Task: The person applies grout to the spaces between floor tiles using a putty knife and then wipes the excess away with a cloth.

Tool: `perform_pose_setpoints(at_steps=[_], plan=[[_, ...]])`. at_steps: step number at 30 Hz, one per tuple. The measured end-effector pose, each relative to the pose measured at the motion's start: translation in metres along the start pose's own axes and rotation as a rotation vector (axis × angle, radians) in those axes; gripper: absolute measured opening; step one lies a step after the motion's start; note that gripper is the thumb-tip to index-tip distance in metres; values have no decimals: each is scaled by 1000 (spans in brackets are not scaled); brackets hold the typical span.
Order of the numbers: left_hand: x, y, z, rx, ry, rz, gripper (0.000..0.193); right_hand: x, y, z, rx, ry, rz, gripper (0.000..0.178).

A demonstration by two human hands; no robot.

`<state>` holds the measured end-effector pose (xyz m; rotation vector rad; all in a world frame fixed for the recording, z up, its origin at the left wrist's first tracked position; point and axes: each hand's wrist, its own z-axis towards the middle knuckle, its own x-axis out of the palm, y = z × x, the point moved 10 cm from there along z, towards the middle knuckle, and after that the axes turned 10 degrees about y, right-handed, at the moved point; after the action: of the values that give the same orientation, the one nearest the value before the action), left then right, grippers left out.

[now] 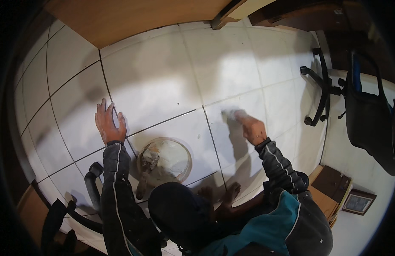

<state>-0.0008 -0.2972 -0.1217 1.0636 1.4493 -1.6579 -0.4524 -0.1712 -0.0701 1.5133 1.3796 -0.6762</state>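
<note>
My left hand [108, 123] rests palm down on the white tiled floor [150, 96], fingers stretched out beside a dark joint line. My right hand [253, 129] is closed and reaches down to the tiles at the right; a small pale thing [230, 113] shows at its fingertips, too blurred to name. Between my forearms sits a round shallow tub [189, 164] with white paste [172, 158] in it. A paste-smeared trowel [150, 163] leans in the tub, its handle sticking out over the near left rim. Tile joints near my right hand look pale, those farther left dark.
An office chair [368, 123] with a black wheeled base [323, 87] stands at the right. Another black chair base [93, 179] is at the lower left. A wooden panel [133, 21] borders the floor at the top. A framed picture [358, 202] is at the lower right.
</note>
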Motion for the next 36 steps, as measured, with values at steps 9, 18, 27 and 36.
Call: perform_pose_setpoints(at_steps=[9, 18, 27, 36], plan=[[2, -3, 1, 16, 1, -15, 40, -24, -22, 45, 423, -115, -67, 49], [6, -5, 3, 39, -8, 0, 41, 34, 143, 45, -74, -65, -7, 53], [5, -3, 3, 19, 0, -20, 42, -1, 92, 35, -94, -204, 117, 57], [5, 0, 0, 26, 9, -37, 40, 51, 136, 10, -225, 121, 1, 67]])
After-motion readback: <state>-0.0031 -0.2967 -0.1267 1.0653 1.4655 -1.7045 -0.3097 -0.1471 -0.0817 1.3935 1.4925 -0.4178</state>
